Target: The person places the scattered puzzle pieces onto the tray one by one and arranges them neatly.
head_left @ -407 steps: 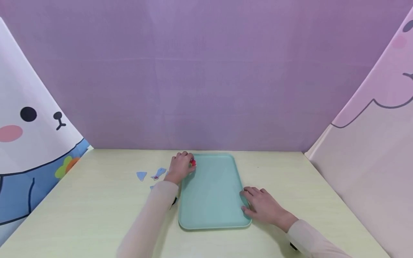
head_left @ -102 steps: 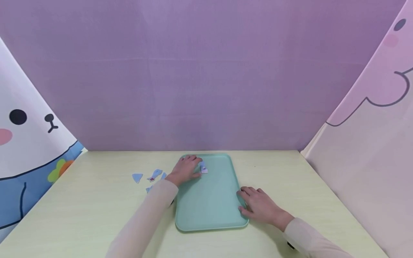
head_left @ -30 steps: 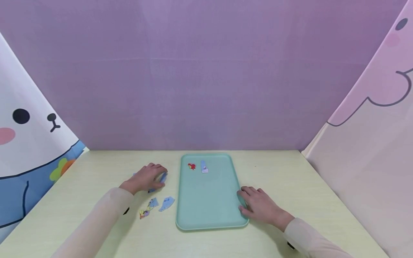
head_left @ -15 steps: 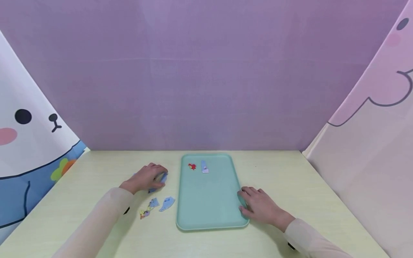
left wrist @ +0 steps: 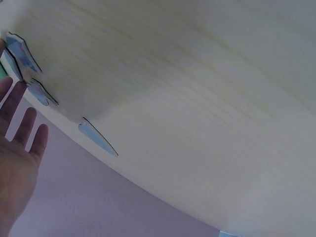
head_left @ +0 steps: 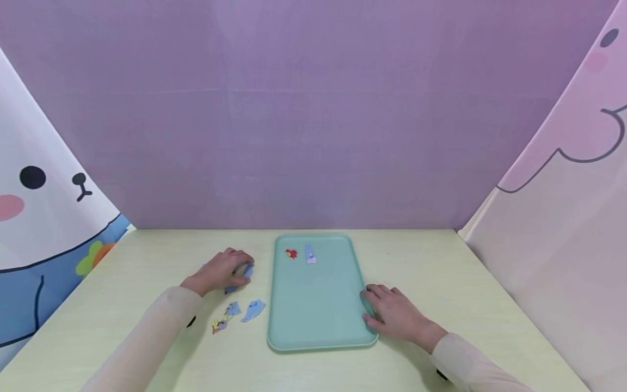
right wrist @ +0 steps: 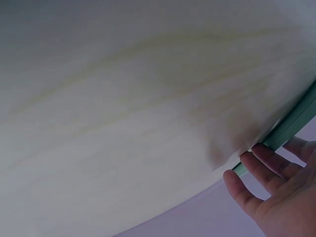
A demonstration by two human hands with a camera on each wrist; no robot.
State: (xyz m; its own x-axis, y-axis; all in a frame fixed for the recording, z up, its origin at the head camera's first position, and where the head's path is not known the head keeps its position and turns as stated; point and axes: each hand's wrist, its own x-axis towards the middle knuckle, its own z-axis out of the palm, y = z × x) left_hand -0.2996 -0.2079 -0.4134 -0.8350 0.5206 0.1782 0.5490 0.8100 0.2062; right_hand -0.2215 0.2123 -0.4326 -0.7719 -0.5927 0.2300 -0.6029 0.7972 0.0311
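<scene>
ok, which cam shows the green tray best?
Head: nearly the whole tray shows, the right hand covering part of one edge. Right wrist: just a rim strip beside that hand. Left wrist: a green sliver, probably it.

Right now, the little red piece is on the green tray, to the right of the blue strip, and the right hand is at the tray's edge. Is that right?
Almost! The red piece is to the left of the blue strip, as the head view shows. It is on the green tray, and the right hand is at the tray's edge.
</scene>
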